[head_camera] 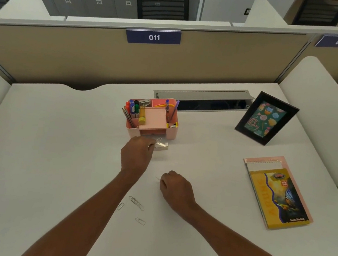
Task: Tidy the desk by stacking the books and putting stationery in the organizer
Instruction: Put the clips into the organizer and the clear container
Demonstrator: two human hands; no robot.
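A pink desk organizer [171, 132] stands mid-desk with pens, markers and a yellow glue stick in its compartments. Its small front drawer [162, 146] is pulled out. My left hand [137, 153] is at that drawer and pinches a paper clip [158, 140] over it. My right hand [174, 189] rests on the desk nearer to me, its fingers curled over a thin paper clip [157, 178] at its fingertips. Several loose paper clips [136, 203] lie on the desk between my forearms. A stack of books [279, 194] with a yellow cover on top lies to the right.
A black picture frame [267, 118] stands behind the books at the right. A grey cable tray [204, 96] runs along the back of the desk, in front of a beige partition [87, 60] labelled 011. White side dividers flank the desk.
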